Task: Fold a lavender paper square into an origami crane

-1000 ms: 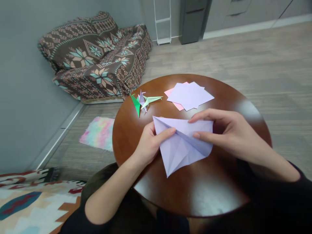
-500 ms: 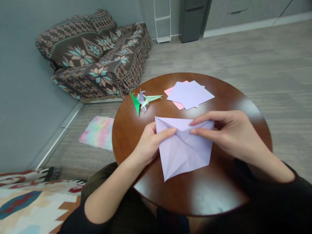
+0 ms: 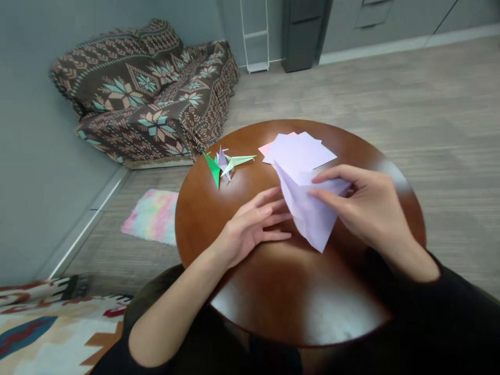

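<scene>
From here I count three folded paper figures at ten o'clock on the table, one fanned paper stack at twelve; one creased lilac sheet near dial centre, pinched in my right hand; my left hand has fingers loosely spread beside it, contact unclear.

The single view looks from the person's head, forward and down over the tabletop, the left hand and right hand close in mid-frame; it reaches out to the sofa, upper left, and far cabinets, upper right.
</scene>
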`<state>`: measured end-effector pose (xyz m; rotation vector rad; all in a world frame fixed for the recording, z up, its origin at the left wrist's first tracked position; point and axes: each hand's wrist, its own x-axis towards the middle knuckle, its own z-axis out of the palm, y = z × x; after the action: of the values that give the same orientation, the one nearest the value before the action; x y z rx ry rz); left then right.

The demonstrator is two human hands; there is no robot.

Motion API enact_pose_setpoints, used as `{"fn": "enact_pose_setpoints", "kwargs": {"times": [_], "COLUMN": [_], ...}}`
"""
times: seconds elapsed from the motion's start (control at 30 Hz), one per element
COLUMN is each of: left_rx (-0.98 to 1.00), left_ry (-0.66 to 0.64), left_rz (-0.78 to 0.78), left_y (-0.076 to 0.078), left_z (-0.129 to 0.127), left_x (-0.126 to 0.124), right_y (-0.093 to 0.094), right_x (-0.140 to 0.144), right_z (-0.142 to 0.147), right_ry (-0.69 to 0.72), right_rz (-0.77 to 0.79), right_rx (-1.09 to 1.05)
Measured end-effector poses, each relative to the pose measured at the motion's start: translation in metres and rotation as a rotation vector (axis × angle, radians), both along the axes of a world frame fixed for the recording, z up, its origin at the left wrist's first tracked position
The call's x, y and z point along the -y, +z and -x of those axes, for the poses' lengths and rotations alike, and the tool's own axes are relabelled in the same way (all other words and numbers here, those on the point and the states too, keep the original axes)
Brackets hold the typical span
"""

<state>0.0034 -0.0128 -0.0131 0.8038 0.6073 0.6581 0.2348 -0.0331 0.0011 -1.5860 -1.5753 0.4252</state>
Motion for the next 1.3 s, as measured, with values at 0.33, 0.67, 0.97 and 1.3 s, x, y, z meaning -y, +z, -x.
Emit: {"fn": "enact_pose_setpoints", "kwargs": {"times": [0.33, 0.67, 0.97, 1.3], "left_rx": [0.062, 0.105, -0.023, -0.133], "left_ry": [0.128, 0.328, 0.39, 0.517], "left_rz": [0.062, 0.122, 0.054, 0.071], "left_y": [0.0, 0.009, 0.007, 0.002], "left_z": [-0.009, -0.001, -0.002, -0.004], "left_x": [0.003, -0.007, -0.003, -0.004], "right_y": [-0.004, -0.005, -0.012, -0.007], "right_x": [0.022, 0.012, 0.007, 0.006], "right_z": [0.032, 0.019, 0.014, 0.016], "right_ry": [0.334, 0.483, 0.596, 0.644], "right_rz": [-0.354, -0.414, -0.34, -0.165], "right_rx": [0.308, 0.352, 0.253, -0.052]}}
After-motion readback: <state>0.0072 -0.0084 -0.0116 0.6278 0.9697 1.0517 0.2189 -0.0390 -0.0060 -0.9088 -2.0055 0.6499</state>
